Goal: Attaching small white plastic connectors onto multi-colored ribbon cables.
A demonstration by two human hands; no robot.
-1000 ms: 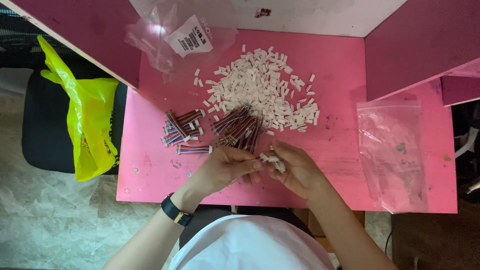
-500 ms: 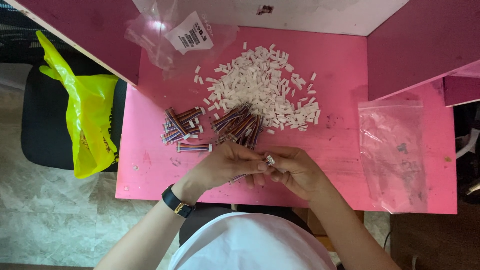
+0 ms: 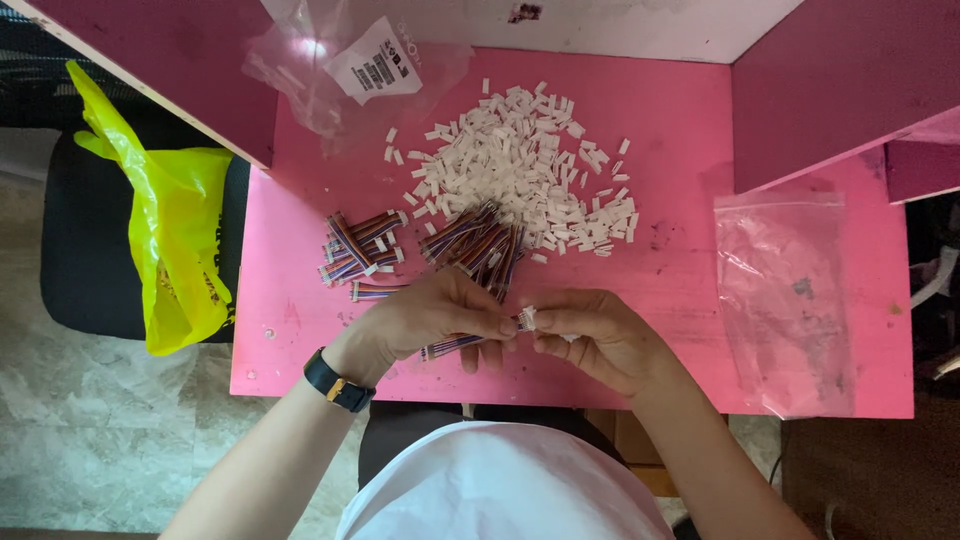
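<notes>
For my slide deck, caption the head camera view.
Both hands, left hand and right hand, hold a striped wire bundle over a pink table.

We see two bare forearms coming up from the near edge, with no sleeves reaching the wrists. On the left wrist sits a dark, narrow wristwatch band (image 3: 338, 381) with a small gold-coloured buckle on its near side. The left hand (image 3: 435, 320) and the right hand (image 3: 598, 338) wear no gloves, and we can make out no rings. At the near edge a white rounded cloth garment (image 3: 505, 497) covers the body.
</notes>
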